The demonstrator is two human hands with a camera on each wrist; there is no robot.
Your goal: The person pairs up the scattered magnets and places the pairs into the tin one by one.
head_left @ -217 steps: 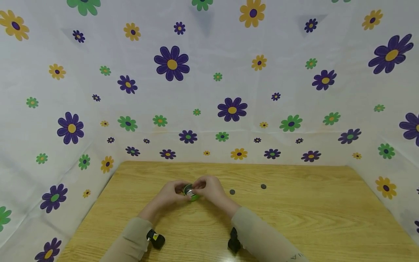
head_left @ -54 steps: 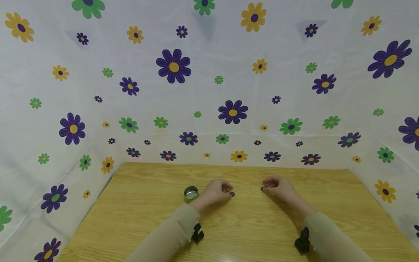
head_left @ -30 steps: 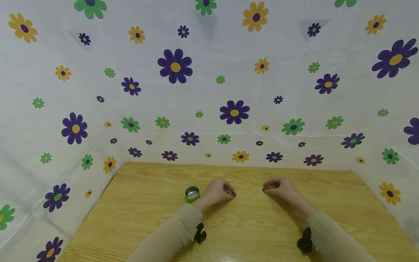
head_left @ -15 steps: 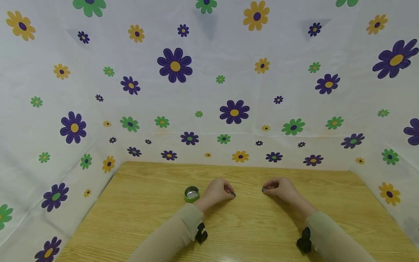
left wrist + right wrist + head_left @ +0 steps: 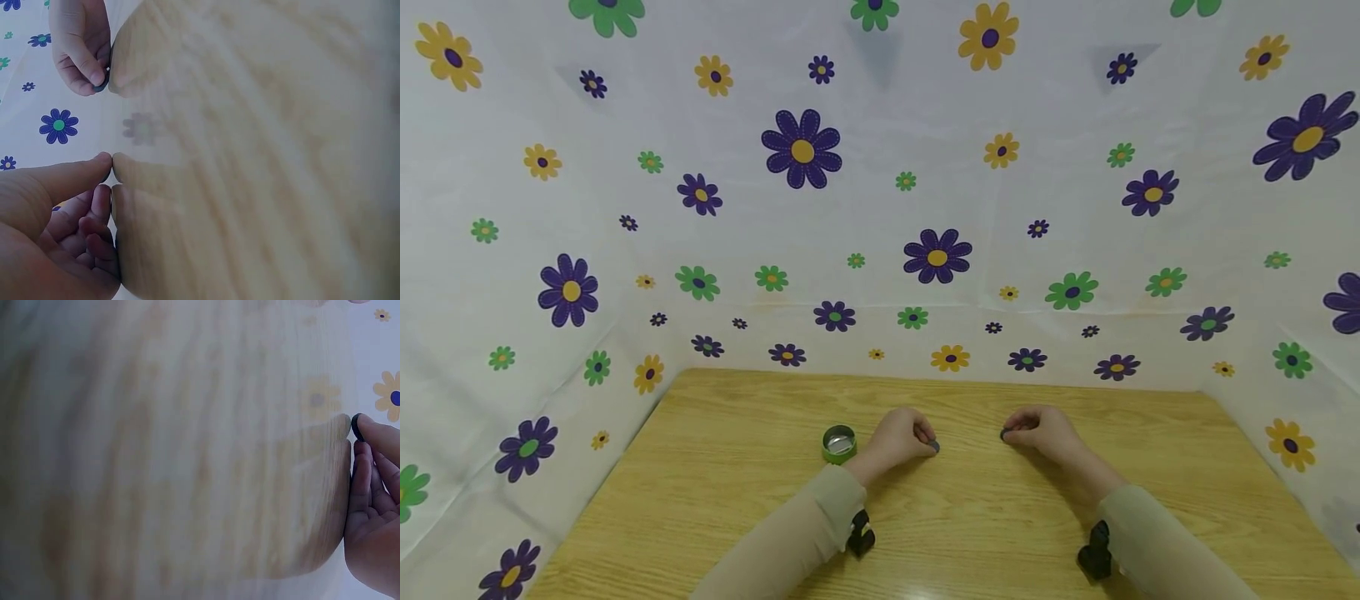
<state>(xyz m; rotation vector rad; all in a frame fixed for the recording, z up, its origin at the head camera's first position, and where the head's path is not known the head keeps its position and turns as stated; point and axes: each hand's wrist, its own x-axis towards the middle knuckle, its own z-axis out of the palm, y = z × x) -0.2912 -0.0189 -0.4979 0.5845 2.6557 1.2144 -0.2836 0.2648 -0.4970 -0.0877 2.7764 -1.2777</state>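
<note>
Two small dark round discs are at the hands. My left hand (image 5: 901, 435) rests low on the wooden table with its thumb and fingertip at one dark disc (image 5: 935, 447); in the left wrist view the thumb (image 5: 75, 172) nearly hides it. To the right, my right hand (image 5: 1040, 429) pinches the other dark disc (image 5: 1004, 434) between thumb and fingers. The right wrist view shows that disc (image 5: 357, 427) tipped up on its edge under the thumb. A round green tin (image 5: 839, 444), uncovered, silvery inside, stands left of my left hand.
The wooden table (image 5: 970, 517) reflects the hands in both wrist views. A white cloth with printed flowers (image 5: 880, 208) walls the table at the back and sides. Black wrist cameras (image 5: 861, 535) hang under the sleeves.
Earlier both hands were at the green tin, while the discs lay apart on the table. Then the hands moved right, one to each disc. Over the last second they have hardly moved.
</note>
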